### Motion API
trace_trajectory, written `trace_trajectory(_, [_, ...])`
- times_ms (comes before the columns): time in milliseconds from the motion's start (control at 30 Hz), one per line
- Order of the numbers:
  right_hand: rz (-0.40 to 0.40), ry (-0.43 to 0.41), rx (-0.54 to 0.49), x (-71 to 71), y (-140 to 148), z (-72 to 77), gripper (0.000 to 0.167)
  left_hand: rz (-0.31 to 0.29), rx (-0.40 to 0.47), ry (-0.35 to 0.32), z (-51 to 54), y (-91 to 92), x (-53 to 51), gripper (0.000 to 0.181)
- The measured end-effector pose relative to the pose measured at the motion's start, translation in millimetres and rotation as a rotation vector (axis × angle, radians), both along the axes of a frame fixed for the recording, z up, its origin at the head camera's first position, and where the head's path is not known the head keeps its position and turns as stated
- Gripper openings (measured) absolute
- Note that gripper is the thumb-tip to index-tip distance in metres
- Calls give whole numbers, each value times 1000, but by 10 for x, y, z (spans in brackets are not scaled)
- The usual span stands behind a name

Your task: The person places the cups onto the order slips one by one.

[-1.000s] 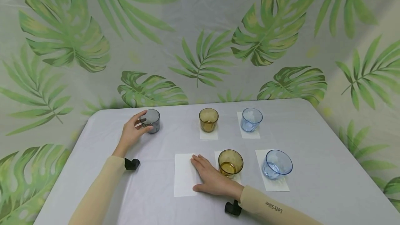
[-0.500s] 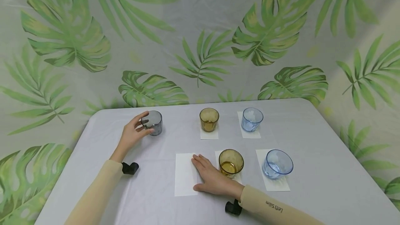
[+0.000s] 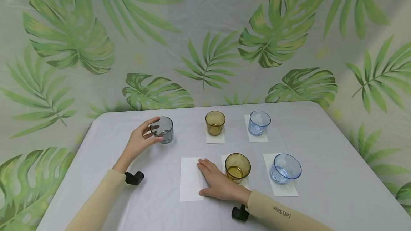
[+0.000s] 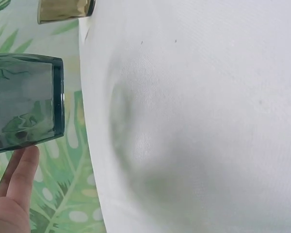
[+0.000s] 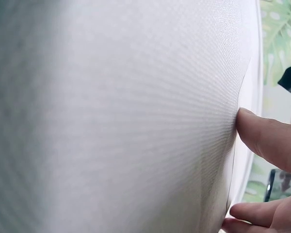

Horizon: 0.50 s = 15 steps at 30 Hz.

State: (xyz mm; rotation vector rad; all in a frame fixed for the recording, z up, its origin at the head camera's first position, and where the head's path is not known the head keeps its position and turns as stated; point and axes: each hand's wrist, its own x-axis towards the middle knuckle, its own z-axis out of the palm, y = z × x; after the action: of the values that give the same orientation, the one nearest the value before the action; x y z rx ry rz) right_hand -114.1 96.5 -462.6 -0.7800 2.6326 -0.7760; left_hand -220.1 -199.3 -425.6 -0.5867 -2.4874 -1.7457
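Observation:
In the head view my left hand grips a grey glass tumbler by its left side, fingers at the back and thumb in front. The left wrist view shows the tumbler raised, a gap between its base and the tabletop. My right hand rests with extended fingers on the right edge of a white paper sheet. In the right wrist view its thumb touches the paper's edge. Just beyond that hand stands an amber glass.
A blue glass stands on white paper at the right. Farther back are another amber glass and another blue glass, each on paper. The white-covered table ends at a leaf-print backdrop.
My left hand has carried the grey tumbler a little to the right and nearer. The right hand stays in place on the paper.

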Motion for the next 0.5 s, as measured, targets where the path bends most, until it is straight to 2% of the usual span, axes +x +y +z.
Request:
trace_trajectory(133, [-2, -1, 4, -3, -2, 4, 83, -23, 4, 10, -68, 14, 5, 72])
trace_trajectory(500, [12, 0, 11, -22, 7, -9, 81, -100, -5, 20, -45, 119, 181, 71])
